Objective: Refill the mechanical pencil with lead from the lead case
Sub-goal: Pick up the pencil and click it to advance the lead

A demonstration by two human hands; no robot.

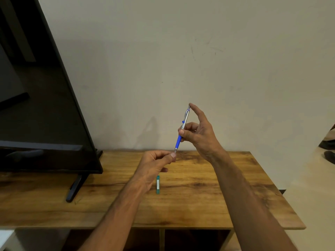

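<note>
My right hand (198, 132) holds the mechanical pencil (182, 128) above the table, tip pointing down and to the left. It has a silver barrel and a blue grip, and my index finger rests on its top cap. My left hand (156, 163) has thumb and fingers pinched together right at the pencil's tip; whether a lead is between them is too small to tell. The teal lead case (158, 184) lies flat on the wooden table (226, 187), just below and right of my left wrist, touched by neither hand.
A black flat screen (41, 113) on a stand foot (76, 187) fills the left side of the table. A plain wall rises behind the table. The table's front edge has open shelf compartments (195, 240) beneath. Floor lies to the right.
</note>
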